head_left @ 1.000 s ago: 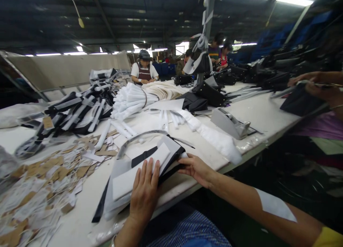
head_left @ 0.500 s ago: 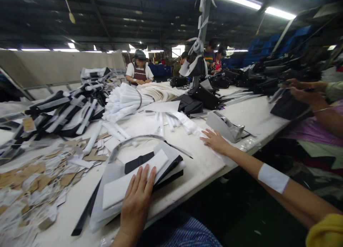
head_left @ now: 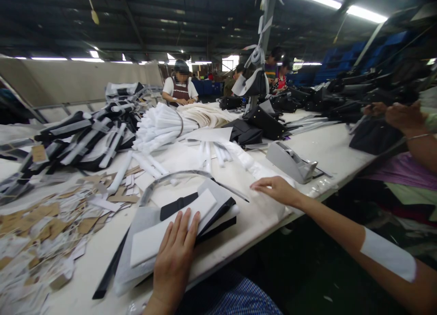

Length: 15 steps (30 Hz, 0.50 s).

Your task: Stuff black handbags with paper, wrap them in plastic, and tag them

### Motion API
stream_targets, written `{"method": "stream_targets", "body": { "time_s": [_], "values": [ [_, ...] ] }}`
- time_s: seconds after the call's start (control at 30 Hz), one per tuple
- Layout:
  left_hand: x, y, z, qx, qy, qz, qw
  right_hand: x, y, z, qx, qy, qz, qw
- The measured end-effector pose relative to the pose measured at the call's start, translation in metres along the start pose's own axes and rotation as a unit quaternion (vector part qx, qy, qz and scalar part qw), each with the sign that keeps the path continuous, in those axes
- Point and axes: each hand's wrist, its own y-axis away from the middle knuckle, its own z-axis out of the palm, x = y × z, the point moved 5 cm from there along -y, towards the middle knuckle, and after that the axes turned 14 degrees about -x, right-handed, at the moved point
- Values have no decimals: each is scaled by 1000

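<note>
Desk [head_left: 327, 146], long and white, as seen from beside the seated person:

1. Left hand [head_left: 174, 256]: lies palm down at the near edge, fingers [head_left: 184, 228] straight and slightly spread, pressing flat and pinching nothing.
2. White foam strip [head_left: 160, 235]: directly under that hand, lying slantwise as the top layer of item 3.
3. Stack of grey and black panels [head_left: 218, 205]: at the near edge of the desk, just in front of the person.
4. Right hand [head_left: 276, 190]: to the right of the stack, palm down, fingers bent onto item 5. I cannot tell whether they pinch it.
5. White padding sheet [head_left: 262, 171]: a long crumpled run reaching from under the right hand back toward the middle of the desk.
6. Curved grey band [head_left: 170, 178]: arched just behind the stack.
7. Grey tape dispenser [head_left: 290, 162]: just beyond the right hand, apart from it.
8. Bundle of white foam rods [head_left: 160, 126]: mid-desk.
9. Pile of black-and-white straps [head_left: 85, 142]: to the left of the rods.
10. Heap of paper tags [head_left: 41, 233]: brown and white, at the near left.
11. Black bags [head_left: 259, 119]: behind the dispenser.
12. Co-worker's hands [head_left: 403, 117]: far right, over a dark piece.
</note>
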Motion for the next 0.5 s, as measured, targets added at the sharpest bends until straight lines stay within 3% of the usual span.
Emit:
{"method": "stream_targets", "body": {
  "time_s": [0.07,0.1,0.27,0.37,0.5],
  "values": [
    [-1,-1,0,1,1,-3,1000,-17,10,24,-86,-47,-24,995],
    [-2,-1,1,0,3,-6,1000,-22,13,34,-99,-49,-32,993],
    [-5,-3,-5,30,4,-7,1000,-23,5,73,-3,90,-17,996],
    [-12,-3,-14,54,24,-23,998,-28,-4,104,-52,169,-19,984],
    [-24,-2,-27,85,68,-71,992,-61,-19,131,-88,179,-105,974]
  ]
}}
